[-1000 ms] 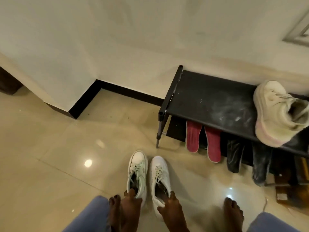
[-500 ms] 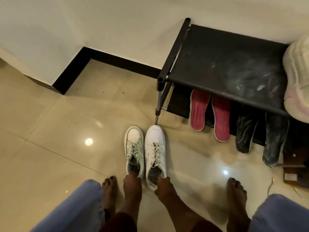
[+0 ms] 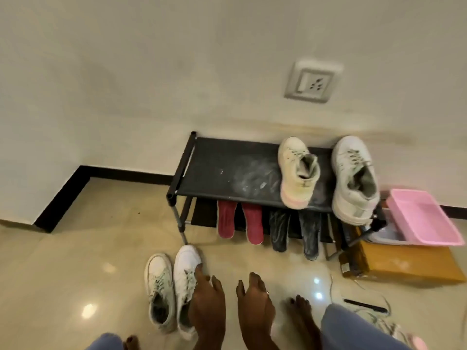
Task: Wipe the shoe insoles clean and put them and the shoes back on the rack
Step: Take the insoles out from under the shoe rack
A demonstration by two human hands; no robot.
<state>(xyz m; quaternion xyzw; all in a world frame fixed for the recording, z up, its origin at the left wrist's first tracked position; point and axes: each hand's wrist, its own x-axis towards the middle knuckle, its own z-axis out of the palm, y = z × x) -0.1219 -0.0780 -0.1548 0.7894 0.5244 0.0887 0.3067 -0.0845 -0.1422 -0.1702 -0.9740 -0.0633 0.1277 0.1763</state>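
Two white shoes (image 3: 161,279) sit side by side on the shiny floor (image 3: 75,261), toes toward the rack (image 3: 214,170), just in front of its left leg. The left hand (image 3: 207,299) is over the right one of these shoes, with fingers loose and spread, holding nothing; I cannot tell if it touches the shoe. The right hand (image 3: 255,301) is beside it over the floor, fingers straight and loose, holding nothing. The black rack stands against the wall (image 3: 151,84). Its top shelf has white dusty marks in the middle. Two cream shoes (image 3: 297,173) sit on the right part of the top shelf, toes toward the wall. Under the top shelf, two red insoles (image 3: 226,219) lean side by side, and their lower ends stick out toward the floor. Just to their right lean two black insoles (image 3: 279,229) with pale dust on them. Right of the rack is a brown box (image 3: 404,263) with a pink tray (image 3: 424,218) on top. A socket (image 3: 313,82) is on the wall above the rack. A bare foot (image 3: 300,311) is on the floor by the right hand
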